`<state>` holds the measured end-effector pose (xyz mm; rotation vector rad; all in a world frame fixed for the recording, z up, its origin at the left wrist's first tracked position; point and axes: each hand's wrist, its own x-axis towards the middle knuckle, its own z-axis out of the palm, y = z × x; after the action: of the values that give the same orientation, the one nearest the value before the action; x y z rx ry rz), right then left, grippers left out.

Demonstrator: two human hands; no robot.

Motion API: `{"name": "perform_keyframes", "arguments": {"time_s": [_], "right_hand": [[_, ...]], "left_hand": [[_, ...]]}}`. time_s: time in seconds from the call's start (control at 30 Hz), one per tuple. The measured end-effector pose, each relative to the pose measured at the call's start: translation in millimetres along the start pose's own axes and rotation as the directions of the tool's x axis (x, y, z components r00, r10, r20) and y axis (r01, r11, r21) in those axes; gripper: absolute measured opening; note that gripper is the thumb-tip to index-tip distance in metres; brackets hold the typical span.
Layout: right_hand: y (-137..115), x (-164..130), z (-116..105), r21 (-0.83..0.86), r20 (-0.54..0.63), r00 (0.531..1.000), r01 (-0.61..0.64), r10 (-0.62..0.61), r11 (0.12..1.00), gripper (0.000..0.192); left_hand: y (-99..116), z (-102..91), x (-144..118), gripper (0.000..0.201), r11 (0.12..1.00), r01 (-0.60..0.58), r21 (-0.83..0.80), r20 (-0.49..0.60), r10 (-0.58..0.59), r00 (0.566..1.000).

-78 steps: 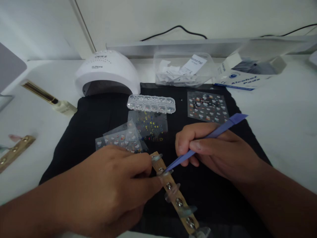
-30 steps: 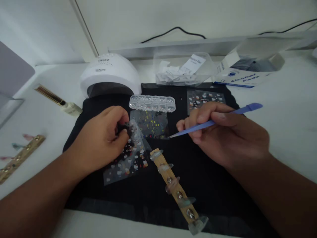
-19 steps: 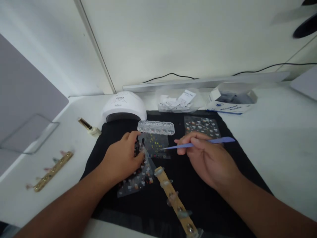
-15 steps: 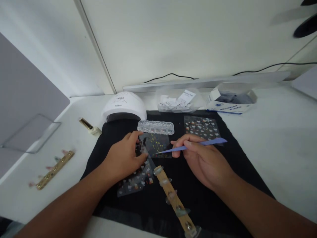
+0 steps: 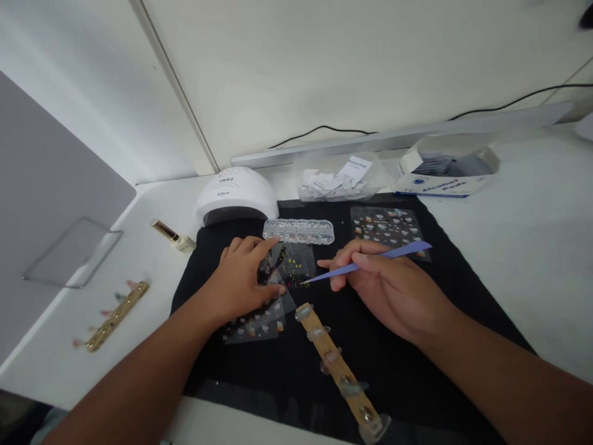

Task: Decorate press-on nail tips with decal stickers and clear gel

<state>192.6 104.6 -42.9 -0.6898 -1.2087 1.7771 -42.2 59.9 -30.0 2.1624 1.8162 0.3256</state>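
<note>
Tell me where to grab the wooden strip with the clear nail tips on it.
Pinch the wooden strip by its long bare edges, between two nail tips, coming from above. It lies flat on the black mat, and the tips stick out from its top face, so the thin sides are probably the safest hold.

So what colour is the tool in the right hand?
Light blue-purple tool, held in the right hand; head view.

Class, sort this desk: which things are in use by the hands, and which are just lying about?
In use:
left hand
right hand
blue tool
sticker sheet

Lying about:
nail lamp
bead box
wooden nail stick
alcohol pad box
</note>
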Motion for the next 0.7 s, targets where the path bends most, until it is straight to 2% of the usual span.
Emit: {"name": "perform_keyframes", "arguments": {"time_s": [0.13,0.37,0.43,0.6,0.7], "right_hand": [[0.6,0.2,-1.3,-0.002,-0.009,1.000,0.027,-0.027,1.000,0.014],[-0.1,-4.1,0.0,-0.032,-0.045,0.996,0.076,-0.078,0.997,0.015],[-0.7,-5.6,0.8,-0.037,-0.058,0.994,0.093,-0.095,0.995,0.015],[0.5,-10.0,4.3,-0.054,-0.062,0.990,0.120,-0.124,0.991,0.016],[1.6,-13.7,6.8,-0.055,-0.035,0.989,0.141,-0.143,0.989,0.015]], "left_hand": [[-4.0,1.8,1.5,0.082,0.999,0.006,0.035,-0.004,-0.006,1.000],[-5.5,-1.2,5.6,0.079,0.998,-0.042,0.048,0.010,0.042,0.999],[-6.2,-1.9,6.2,0.071,0.997,-0.069,0.037,0.010,0.068,0.998],[-7.3,-1.9,6.8,0.032,0.990,-0.138,-0.016,0.000,0.138,0.990],[-4.0,-1.1,4.6,0.026,0.988,-0.145,-0.059,-0.032,0.143,0.989]]}}
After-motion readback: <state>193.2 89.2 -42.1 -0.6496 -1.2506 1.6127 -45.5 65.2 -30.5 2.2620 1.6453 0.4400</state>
